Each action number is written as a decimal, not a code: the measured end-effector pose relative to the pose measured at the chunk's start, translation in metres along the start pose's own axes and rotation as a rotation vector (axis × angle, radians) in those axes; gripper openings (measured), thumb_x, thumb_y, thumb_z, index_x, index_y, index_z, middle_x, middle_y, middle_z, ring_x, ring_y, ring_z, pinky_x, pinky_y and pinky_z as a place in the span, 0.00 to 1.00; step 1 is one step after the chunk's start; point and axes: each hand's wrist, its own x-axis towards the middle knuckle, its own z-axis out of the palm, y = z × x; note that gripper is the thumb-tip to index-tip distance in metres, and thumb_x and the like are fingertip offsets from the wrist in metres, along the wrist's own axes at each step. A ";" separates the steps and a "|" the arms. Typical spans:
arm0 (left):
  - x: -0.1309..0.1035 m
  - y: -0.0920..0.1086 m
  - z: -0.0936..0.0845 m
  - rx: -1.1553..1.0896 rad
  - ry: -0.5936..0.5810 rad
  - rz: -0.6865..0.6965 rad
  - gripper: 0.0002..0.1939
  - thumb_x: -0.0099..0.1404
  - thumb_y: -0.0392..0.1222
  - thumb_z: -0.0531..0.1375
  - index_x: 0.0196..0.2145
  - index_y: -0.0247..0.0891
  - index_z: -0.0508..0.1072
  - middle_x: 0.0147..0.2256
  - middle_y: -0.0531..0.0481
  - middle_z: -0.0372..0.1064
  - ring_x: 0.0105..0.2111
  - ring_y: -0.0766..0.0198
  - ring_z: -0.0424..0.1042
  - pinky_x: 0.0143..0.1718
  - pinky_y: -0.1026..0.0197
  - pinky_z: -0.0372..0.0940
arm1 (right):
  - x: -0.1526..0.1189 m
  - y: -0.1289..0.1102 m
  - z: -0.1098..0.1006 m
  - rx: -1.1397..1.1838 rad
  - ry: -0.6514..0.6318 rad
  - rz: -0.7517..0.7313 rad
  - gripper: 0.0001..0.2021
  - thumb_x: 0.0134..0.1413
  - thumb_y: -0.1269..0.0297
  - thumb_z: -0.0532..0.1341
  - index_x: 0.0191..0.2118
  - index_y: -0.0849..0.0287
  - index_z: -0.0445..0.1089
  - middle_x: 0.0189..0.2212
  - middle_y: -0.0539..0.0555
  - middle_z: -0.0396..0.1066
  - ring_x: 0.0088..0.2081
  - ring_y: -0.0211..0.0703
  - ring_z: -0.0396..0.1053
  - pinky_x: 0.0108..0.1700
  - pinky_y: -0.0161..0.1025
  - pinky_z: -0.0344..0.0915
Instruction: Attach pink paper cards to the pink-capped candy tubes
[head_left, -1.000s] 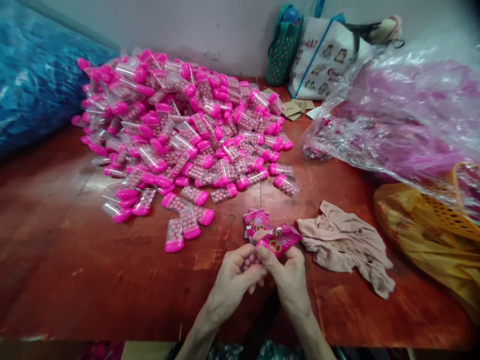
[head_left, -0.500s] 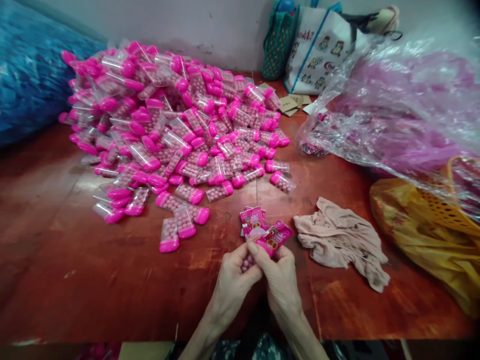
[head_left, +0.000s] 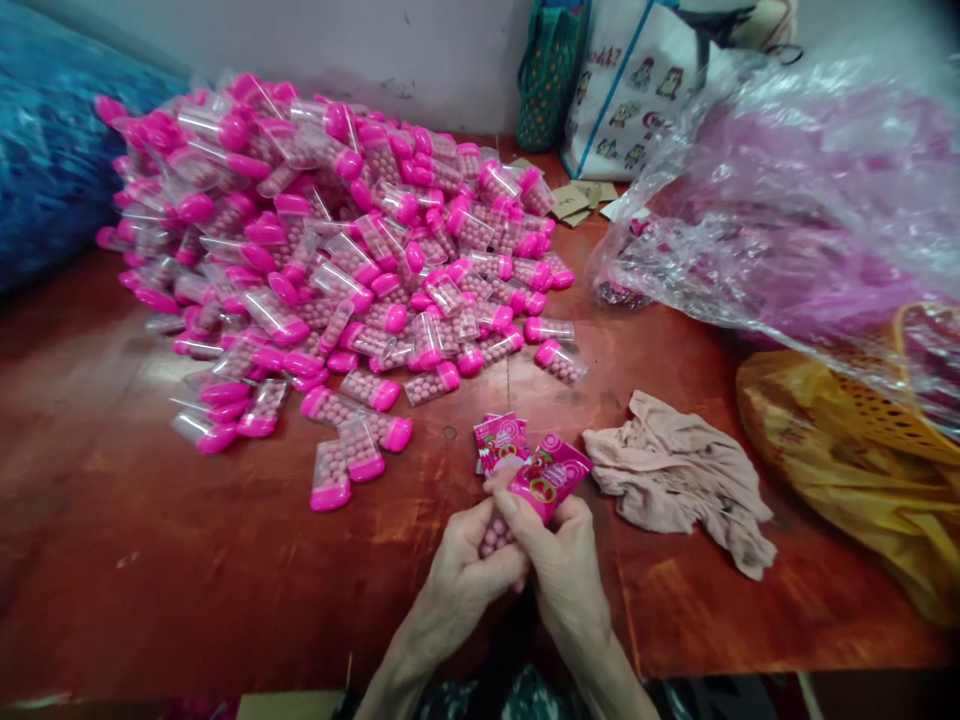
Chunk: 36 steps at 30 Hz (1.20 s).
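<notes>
Red-brown table: I see it spread across my head view, its bare near-left part (head_left: 187,570) shiny and scuffed.
Tube heap: clear tubes (head_left: 337,250) with bright pink caps pile up far left, many visibly filled with pale pink balls.
Clear plastic bag: far right, the crumpled bag (head_left: 795,220) shows pink material inside.
Blue bag: it (head_left: 67,160) bulges at the far left; I cannot tell its contents.
Yellow bag: on the right, it (head_left: 840,470) lies against a perforated orange basket (head_left: 900,400).
Hands: I have both near the table's near edge, thumbs almost meeting. The left hand (head_left: 461,560) curls its fingers around a tube; the right hand (head_left: 566,560) pinches a printed wrapper.
Cloth: beige and rumpled, it (head_left: 682,475) lies right of the hands.
Held tube: between the left fingers, this tube (head_left: 495,535) shows pink balls; its ends are hidden.
Held wrapper: glossy magenta with a green ring, it (head_left: 555,475) tilts up just beyond the right thumb.
Wrapper stack: similar printed pieces (head_left: 495,435) lie just beyond the hands.
</notes>
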 end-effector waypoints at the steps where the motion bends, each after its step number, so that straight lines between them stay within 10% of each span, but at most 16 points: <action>1: 0.000 0.001 0.001 0.009 0.021 -0.002 0.01 0.55 0.33 0.55 0.28 0.34 0.65 0.18 0.58 0.56 0.17 0.75 0.53 0.17 0.71 0.48 | -0.001 0.001 0.000 -0.023 0.010 -0.013 0.09 0.44 0.62 0.65 0.24 0.64 0.75 0.14 0.49 0.70 0.15 0.34 0.66 0.17 0.27 0.63; 13: 0.011 0.001 0.001 -0.210 -0.139 -0.037 0.02 0.51 0.32 0.57 0.25 0.33 0.65 0.16 0.57 0.57 0.16 0.74 0.53 0.18 0.70 0.49 | 0.007 -0.006 -0.008 0.100 0.060 -0.029 0.09 0.42 0.64 0.66 0.32 0.61 0.74 0.27 0.53 0.76 0.26 0.39 0.72 0.29 0.32 0.69; 27: 0.009 -0.002 0.003 0.011 0.110 -0.010 0.03 0.53 0.31 0.55 0.28 0.34 0.66 0.18 0.58 0.56 0.19 0.73 0.54 0.20 0.70 0.51 | 0.008 0.004 -0.007 -0.050 -0.060 0.046 0.11 0.47 0.61 0.63 0.35 0.64 0.75 0.17 0.50 0.70 0.19 0.35 0.66 0.20 0.29 0.63; 32: 0.014 0.000 0.000 -0.019 0.005 -0.017 0.01 0.54 0.33 0.57 0.26 0.33 0.66 0.19 0.58 0.55 0.19 0.74 0.53 0.19 0.70 0.50 | 0.015 -0.002 -0.016 0.014 0.063 -0.113 0.13 0.40 0.65 0.67 0.36 0.61 0.73 0.30 0.53 0.74 0.33 0.43 0.70 0.36 0.36 0.67; 36: 0.014 -0.001 -0.003 -0.064 -0.093 -0.061 0.03 0.52 0.33 0.59 0.28 0.33 0.68 0.20 0.57 0.56 0.19 0.74 0.53 0.19 0.70 0.50 | 0.018 -0.004 -0.018 -0.040 0.160 -0.158 0.06 0.41 0.63 0.66 0.26 0.61 0.72 0.22 0.49 0.72 0.25 0.39 0.67 0.30 0.34 0.65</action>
